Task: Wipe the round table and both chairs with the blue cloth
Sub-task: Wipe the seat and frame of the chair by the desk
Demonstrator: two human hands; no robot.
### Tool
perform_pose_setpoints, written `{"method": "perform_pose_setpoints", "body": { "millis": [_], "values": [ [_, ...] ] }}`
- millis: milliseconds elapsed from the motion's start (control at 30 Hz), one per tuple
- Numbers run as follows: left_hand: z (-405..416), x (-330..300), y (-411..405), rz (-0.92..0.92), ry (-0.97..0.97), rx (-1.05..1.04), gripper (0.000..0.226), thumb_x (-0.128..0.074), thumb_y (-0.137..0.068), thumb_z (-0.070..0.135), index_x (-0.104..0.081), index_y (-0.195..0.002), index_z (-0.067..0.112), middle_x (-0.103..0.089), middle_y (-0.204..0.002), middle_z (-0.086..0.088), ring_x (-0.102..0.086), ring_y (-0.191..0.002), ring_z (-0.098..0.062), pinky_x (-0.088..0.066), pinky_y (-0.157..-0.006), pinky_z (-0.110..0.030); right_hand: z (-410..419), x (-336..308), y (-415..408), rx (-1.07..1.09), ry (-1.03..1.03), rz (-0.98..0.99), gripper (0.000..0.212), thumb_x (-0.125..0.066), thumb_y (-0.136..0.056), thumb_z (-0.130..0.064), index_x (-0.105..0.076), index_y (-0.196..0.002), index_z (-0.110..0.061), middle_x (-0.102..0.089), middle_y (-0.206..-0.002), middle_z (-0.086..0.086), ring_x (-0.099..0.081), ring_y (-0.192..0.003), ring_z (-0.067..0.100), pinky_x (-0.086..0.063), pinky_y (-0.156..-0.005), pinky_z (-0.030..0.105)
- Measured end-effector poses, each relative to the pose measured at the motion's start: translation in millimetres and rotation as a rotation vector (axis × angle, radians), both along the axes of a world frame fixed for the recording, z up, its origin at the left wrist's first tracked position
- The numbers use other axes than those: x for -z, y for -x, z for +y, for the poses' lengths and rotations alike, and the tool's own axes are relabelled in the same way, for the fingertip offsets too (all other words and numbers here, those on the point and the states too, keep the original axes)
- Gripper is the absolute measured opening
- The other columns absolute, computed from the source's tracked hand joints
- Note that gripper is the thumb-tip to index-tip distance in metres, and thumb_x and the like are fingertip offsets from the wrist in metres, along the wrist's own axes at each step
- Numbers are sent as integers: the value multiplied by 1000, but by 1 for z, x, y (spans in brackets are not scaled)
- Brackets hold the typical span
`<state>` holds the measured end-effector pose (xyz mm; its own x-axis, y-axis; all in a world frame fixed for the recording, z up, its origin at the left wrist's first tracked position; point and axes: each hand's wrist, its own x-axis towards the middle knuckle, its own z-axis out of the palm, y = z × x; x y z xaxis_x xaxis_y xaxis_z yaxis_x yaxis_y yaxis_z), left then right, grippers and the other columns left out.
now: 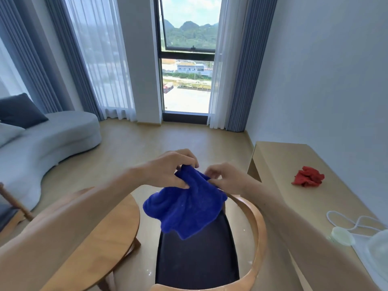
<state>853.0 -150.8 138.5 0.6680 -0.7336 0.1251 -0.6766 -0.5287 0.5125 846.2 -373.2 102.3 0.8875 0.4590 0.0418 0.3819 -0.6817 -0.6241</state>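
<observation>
While fluffy blue cloth [184, 206] hangs above dark-seated wooden chair [197, 259], my left hand [168, 171] and right hand [225, 178] pinch its top edge, fingers curled.

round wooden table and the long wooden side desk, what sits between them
In the head view, a wooden chair with a dark seat stands between the round wooden table and the long wooden side desk.

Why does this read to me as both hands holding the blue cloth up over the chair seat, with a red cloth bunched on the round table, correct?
Nearly. In the head view the red cloth lies on the long desk by the right wall, not the round table. Both hands, left and right, do hold the blue cloth over the chair seat.
</observation>
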Motion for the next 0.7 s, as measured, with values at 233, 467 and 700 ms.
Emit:
{"method": "perform_pose_setpoints", "body": {
  "millis": [233, 467, 700],
  "values": [
    [51, -13, -7, 127, -112, -174, 7, -56, -71, 27, -57, -75, 32, -54, -98, 15, -53, -90, -6, -43, -76, -21, 0, -30, -4, 68, -137, -165, 20, -49, -98, -14, -59, -91, -30, -65, -86, -9, -60, -80, 5, -46, -71, 21],
    [46, 4, -17, -262, -83, -317, 46, -69, -84, 30, -35, -54, 21, -43, -51, 9, -36, -48, -7, -32, -54, -20, 6, -50, 1, 10, 21, -230, 17, -46, -100, -16, -57, -96, -29, -59, -85, -17, -58, -78, 2, -41, -65, 11],
    [41, 1, -19, -111, -111, -206, 27, -49, -90, 11, -48, -111, 28, -59, -78, 12, -59, -66, -6, -41, -58, -13, 2, -47, 3, -3, 85, -214, 16, -53, -97, -15, -67, -105, -21, -59, -83, -19, -60, -75, 0, -44, -62, 5]
  ]
}}
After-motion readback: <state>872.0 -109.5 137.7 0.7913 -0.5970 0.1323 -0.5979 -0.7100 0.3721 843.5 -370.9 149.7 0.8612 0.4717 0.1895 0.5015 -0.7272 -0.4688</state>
